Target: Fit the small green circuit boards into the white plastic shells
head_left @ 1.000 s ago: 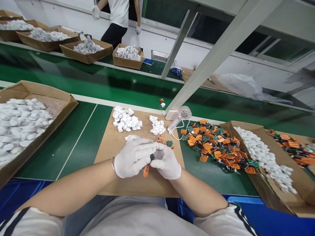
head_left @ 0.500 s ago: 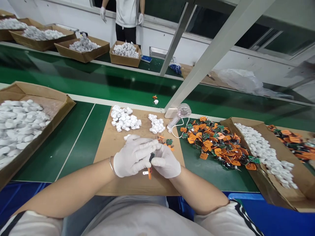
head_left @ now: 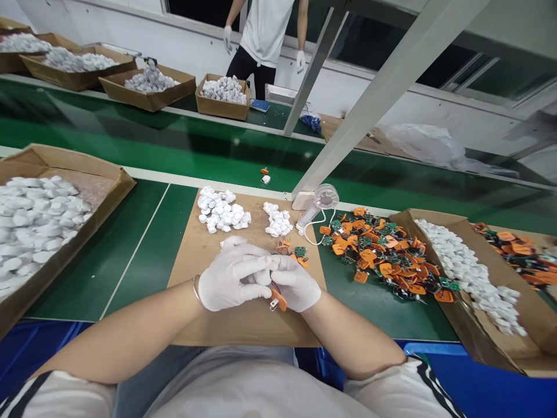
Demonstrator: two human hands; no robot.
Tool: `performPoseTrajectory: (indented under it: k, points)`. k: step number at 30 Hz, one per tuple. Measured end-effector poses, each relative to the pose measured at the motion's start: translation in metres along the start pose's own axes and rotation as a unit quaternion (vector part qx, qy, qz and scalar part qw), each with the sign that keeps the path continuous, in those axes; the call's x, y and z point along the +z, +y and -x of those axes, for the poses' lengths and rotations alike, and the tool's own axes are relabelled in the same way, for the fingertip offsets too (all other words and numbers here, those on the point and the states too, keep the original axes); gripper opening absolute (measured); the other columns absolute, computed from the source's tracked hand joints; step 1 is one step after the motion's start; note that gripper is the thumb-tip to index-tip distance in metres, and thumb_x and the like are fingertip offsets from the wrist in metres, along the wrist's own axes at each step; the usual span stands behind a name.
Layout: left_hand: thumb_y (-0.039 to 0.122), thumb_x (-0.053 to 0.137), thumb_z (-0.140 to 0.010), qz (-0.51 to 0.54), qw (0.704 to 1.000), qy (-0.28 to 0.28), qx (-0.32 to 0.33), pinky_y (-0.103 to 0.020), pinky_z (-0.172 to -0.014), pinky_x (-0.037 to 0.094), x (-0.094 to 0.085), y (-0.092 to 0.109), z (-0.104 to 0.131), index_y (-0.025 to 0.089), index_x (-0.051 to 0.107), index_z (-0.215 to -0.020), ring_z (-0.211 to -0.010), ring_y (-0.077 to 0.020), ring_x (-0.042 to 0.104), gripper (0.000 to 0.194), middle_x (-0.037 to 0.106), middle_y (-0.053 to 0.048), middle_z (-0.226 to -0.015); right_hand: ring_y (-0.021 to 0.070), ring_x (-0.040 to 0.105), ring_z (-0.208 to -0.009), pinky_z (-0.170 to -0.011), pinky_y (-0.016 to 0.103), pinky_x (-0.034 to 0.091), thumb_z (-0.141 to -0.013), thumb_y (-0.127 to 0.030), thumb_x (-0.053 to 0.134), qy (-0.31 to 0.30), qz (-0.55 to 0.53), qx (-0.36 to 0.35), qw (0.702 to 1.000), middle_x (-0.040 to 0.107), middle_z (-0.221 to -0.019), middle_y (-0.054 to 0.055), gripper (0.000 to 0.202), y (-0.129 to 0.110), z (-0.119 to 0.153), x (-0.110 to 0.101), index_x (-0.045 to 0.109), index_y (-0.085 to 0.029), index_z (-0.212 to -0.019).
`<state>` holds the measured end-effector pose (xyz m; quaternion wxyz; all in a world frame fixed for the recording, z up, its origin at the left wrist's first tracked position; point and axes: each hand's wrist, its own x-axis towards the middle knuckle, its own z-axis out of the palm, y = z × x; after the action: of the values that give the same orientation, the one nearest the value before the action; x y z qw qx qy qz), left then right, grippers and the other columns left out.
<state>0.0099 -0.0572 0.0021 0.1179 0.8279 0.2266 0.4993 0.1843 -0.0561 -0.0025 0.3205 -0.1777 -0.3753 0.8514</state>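
My left hand, in a white glove, has its fingers closed around a small white plastic housing. Against it, my right hand, also gloved, pinches the same housing from the right. An orange plug piece with metal prongs hangs below the fingers, joined by dark wires; the fingers hide where the wires end. Just beyond the hands lie a few orange pieces and a green circuit board. Two heaps of white housings, one larger and one smaller, rest on the cardboard sheet.
A small clear fan with a white cord stands by the post. To its right spreads a pile of orange plug pieces with boards. Cardboard boxes of white parts flank me, left and right. A co-worker stands beyond the green conveyor.
The orange piece has turned from edge-on to flatter and shifted right. The white housing now shows between my fingers, where a dark part showed. The co-worker moved right; small parts on the conveyor slid left.
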Motion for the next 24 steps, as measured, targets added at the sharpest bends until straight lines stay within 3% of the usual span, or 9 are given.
performPoseTrajectory:
  k: [3, 9, 15, 20, 24]
  points:
    - [0.047, 0.065, -0.089, -0.021, 1.0, 0.012, -0.016, -0.034, -0.08, 0.04, 0.001, 0.0, 0.005, 0.027, 0.047, -0.13, -0.084, -0.0188, 0.063, 0.049, 0.069, -0.002, -0.087, 0.0142, 0.055, -0.064, -0.064, 0.028, 0.044, -0.076, -0.042, 0.076, -0.001, 0.007, 0.032, 0.999, 0.06, -0.067, 0.001, 0.031, 0.0, 0.0, -0.003, 0.063, -0.014, -0.076]
    - [0.055, 0.07, -0.081, -0.08, 0.994, -0.043, -0.06, -0.036, -0.078, 0.038, 0.004, -0.005, 0.011, 0.023, 0.063, -0.101, -0.077, -0.0188, 0.062, 0.038, 0.069, -0.001, -0.076, 0.0123, 0.052, -0.062, -0.062, 0.026, 0.04, -0.064, -0.036, 0.086, -0.005, 0.091, 0.079, 0.993, 0.061, -0.065, -0.001, 0.032, -0.008, -0.004, -0.011, 0.065, -0.014, -0.075]
    - [0.039, 0.079, -0.072, -0.016, 0.978, -0.178, -0.103, -0.037, -0.085, 0.041, -0.004, -0.008, 0.01, 0.024, 0.065, -0.112, -0.094, -0.0223, 0.061, 0.045, 0.069, -0.004, -0.095, 0.0131, 0.053, -0.064, -0.061, 0.026, 0.038, -0.065, -0.04, 0.084, -0.007, 0.148, 0.099, 0.984, 0.066, -0.072, 0.002, 0.034, -0.011, -0.004, -0.019, 0.068, -0.012, -0.076]
    - [0.036, 0.083, -0.068, 0.025, 0.962, -0.195, -0.187, -0.037, -0.092, 0.043, -0.012, -0.007, 0.008, 0.028, 0.069, -0.113, -0.104, -0.0233, 0.059, 0.048, 0.066, -0.004, -0.107, 0.0118, 0.047, -0.064, -0.061, 0.026, 0.034, -0.068, -0.041, 0.083, -0.053, 0.178, 0.103, 0.977, 0.06, -0.065, 0.0, 0.033, -0.014, -0.004, -0.018, 0.07, -0.011, -0.073]
    - [0.035, 0.085, -0.064, 0.057, 0.95, -0.205, -0.228, -0.037, -0.091, 0.044, -0.013, -0.007, 0.008, 0.029, 0.072, -0.106, -0.101, -0.0221, 0.061, 0.045, 0.067, -0.002, -0.105, 0.0135, 0.05, -0.071, -0.068, 0.028, 0.037, -0.067, -0.038, 0.084, -0.039, 0.197, 0.099, 0.975, 0.061, -0.068, 0.0, 0.031, -0.016, -0.004, -0.015, 0.068, -0.013, -0.072]
